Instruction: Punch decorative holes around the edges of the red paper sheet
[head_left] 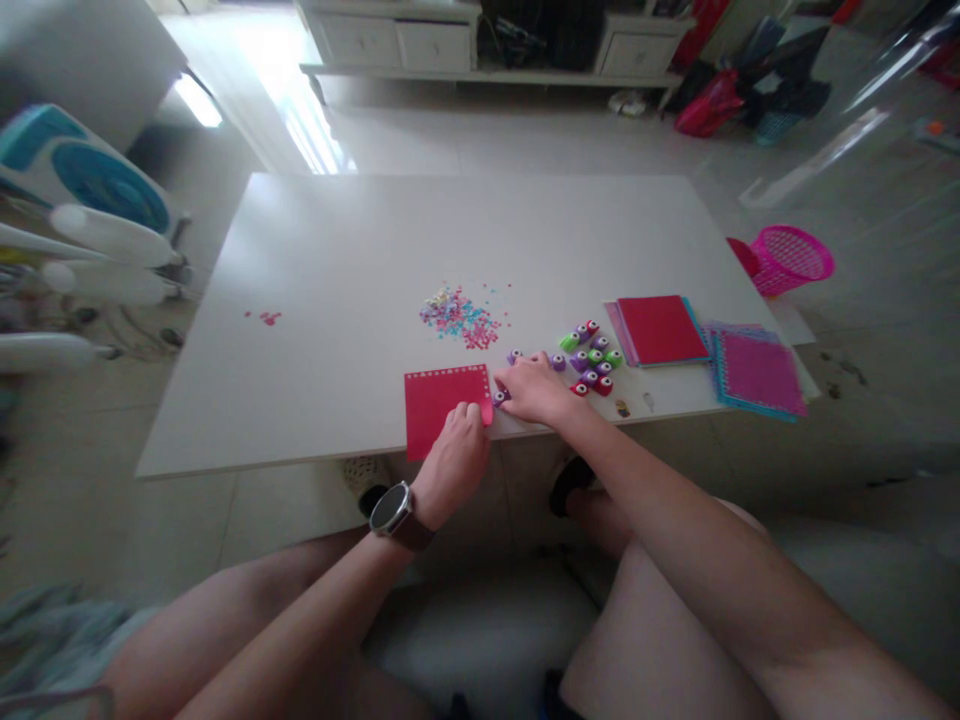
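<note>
From my distant seat, the head camera showed a white table (330,250) with, at its far left, a few small red bits (268,318). Right of them, at the near edge and partly overhanging it, lay a red sheet (427,400), small holes running along its far edge. Beyond the sheet was a loose scatter of coloured confetti (459,318). The left hand (459,445) rested on the sheet's right part, its fingers drawn close together and pinching near the right edge, where a lighter pink strip showed; I could not tell whether that was the sheet bent up.

Just beside that edge sat a small eyed piece, by its look a purple punch (500,399), with the right hand (531,388) curled over it, fingers narrow around it. I could not see whether paper was inside its mouth. The step, I judged, called for the sheet held flat, the punch square to the edge and pushed in to an even depth, and spacing matched to the finished row, with the left fingertips clear of the bite.

Farther right stood a cluster of similar punches (598,343), then a stack of red sheets (664,330) and, last, a pile of purple and blue sheets (759,372).
</note>
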